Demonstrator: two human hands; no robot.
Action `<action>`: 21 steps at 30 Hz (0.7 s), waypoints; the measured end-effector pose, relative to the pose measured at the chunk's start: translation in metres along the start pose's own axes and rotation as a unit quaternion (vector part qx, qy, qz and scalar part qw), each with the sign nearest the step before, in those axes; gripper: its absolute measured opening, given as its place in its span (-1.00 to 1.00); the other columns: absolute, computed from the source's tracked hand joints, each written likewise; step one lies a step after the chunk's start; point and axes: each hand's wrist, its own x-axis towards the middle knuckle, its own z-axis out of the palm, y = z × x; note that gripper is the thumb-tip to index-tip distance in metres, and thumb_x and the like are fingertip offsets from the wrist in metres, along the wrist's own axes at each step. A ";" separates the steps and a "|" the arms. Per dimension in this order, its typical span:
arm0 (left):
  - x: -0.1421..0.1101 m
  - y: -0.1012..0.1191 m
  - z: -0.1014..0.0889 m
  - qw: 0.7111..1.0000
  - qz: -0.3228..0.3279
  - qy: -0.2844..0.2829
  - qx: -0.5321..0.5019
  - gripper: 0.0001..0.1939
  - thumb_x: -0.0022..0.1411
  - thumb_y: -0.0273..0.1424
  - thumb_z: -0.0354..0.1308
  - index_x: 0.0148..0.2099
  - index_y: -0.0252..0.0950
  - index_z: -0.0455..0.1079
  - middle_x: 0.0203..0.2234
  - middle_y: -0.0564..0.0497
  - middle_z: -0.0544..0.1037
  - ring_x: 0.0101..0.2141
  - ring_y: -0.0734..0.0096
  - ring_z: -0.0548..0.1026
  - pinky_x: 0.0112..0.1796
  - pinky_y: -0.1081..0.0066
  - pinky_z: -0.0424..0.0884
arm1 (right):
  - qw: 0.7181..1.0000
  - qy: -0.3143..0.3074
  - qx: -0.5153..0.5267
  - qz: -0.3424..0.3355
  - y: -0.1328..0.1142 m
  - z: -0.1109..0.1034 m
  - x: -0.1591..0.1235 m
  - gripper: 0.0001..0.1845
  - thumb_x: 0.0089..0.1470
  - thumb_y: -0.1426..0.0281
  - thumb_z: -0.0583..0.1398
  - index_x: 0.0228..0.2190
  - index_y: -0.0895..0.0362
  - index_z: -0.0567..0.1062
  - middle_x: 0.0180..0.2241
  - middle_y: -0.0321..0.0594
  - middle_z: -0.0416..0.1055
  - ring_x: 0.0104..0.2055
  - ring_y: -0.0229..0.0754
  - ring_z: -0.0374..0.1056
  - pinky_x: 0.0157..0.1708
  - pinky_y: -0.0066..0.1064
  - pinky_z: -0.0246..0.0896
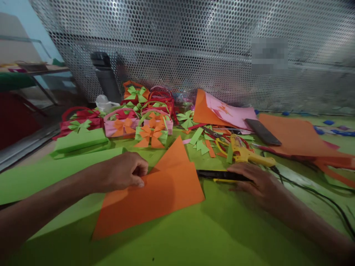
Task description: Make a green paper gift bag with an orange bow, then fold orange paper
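An orange paper sheet lies folded on the green work surface, one pointed corner sticking up behind its top edge. My left hand is closed at that edge, thumb on the paper and fingers curled; the fingertips are partly hidden. On the right, my right hand is closed around a long black ruler-like strip with its far end at the paper's right edge. A thin yellow stick runs just below the strip, by the same fingers. Whether the strip reaches under the paper, I cannot tell.
Several small paper baskets with bows stand behind the sheet. A yellow glue gun, a phone and paper scraps lie to the right. Green paper is at left. A dark bottle stands against the perforated metal panel.
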 end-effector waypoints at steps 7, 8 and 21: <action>0.000 0.001 0.001 0.998 0.008 0.012 0.055 -0.88 -0.08 -0.43 0.09 -0.57 -0.26 0.19 -0.70 0.17 0.24 -0.62 0.50 0.21 -0.57 0.47 0.05 | 0.998 -0.052 -0.013 -0.037 0.005 -0.013 -0.009 -0.71 0.17 0.38 0.05 -0.08 0.00 0.42 -0.12 -0.17 0.47 -0.07 -0.06 0.37 -0.14 -0.19 0.32; -0.001 0.004 0.002 0.997 0.004 0.028 0.074 -0.90 -0.07 -0.41 0.11 -0.54 -0.26 0.23 -0.67 0.15 0.31 -0.60 0.47 0.27 -0.55 0.46 0.11 | 0.998 -0.055 -0.018 -0.034 0.006 -0.013 -0.010 -0.71 0.17 0.38 0.05 -0.07 -0.01 0.41 -0.11 -0.17 0.47 -0.06 -0.06 0.36 -0.12 -0.18 0.31; -0.003 0.051 0.046 0.958 0.225 0.060 0.165 -0.34 0.34 -0.05 -0.23 0.34 -0.30 -0.13 0.31 -0.09 -0.13 0.28 0.19 -0.18 0.21 0.14 -0.13 | 0.996 -0.068 -0.009 -0.056 0.001 -0.013 -0.007 -0.68 0.15 0.46 0.04 -0.07 0.05 0.42 -0.11 -0.14 0.48 -0.06 -0.09 0.39 -0.13 -0.23 0.35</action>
